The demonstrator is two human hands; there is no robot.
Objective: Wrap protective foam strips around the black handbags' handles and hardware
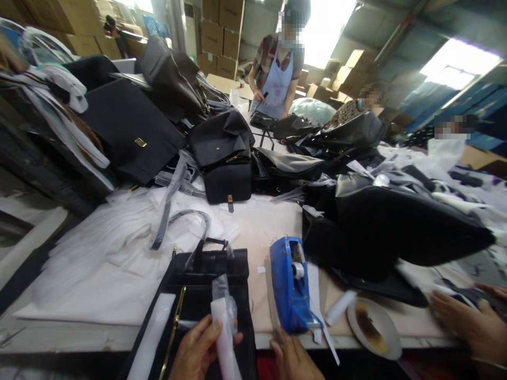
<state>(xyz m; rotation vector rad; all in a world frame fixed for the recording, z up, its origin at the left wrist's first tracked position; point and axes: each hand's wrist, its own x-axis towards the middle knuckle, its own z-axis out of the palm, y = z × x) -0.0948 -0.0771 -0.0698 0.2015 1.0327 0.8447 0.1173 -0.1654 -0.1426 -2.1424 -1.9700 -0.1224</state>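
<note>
Left hand (pixel 198 351) fingers curl round a white foam-wrapped strip (pixel 225 332); right hand (pixel 295 361), grip hidden, should steady the blue tape dispenser (pixel 290 287).

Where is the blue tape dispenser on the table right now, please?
The blue tape dispenser stands near the table's front edge, just right of the black bag and directly above the right hand.

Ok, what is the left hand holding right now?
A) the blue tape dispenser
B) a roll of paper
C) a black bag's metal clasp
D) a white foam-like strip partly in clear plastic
D: the left hand grips a white strip wrapped in clear plastic above the black bag, while the blue tape dispenser stands apart, nearer the right hand.
</note>
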